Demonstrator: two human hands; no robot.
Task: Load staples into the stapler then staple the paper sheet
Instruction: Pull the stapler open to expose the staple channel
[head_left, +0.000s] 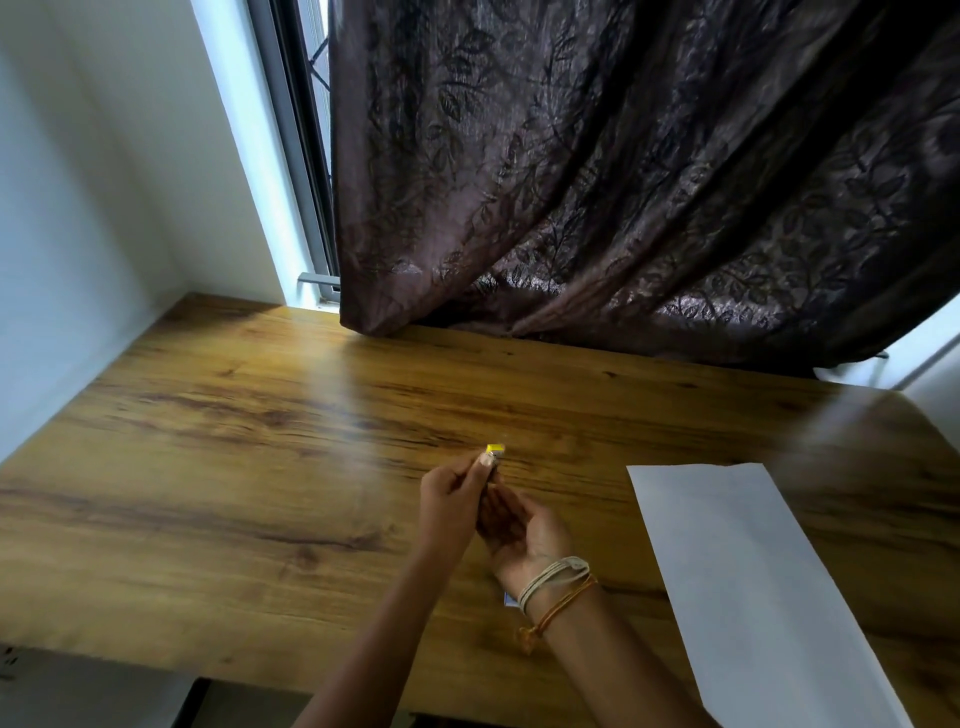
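My left hand (451, 500) pinches a small yellow and white box (495, 450) at its fingertips, held just above the wooden table (234, 467). My right hand (522, 525) lies palm up right beside it, fingers stretched toward the box, with nothing visible in the palm. Thread bracelets circle the right wrist. A white paper sheet (753, 582) lies flat on the table to the right of both hands. A small blue and white edge (508, 600) peeks out from under my right wrist; what it belongs to is hidden. No stapler shows clearly.
A dark brown leaf-patterned curtain (649, 182) hangs along the table's far edge. A window frame (306, 156) and white wall stand at the back left. The table's near edge runs along the bottom left.
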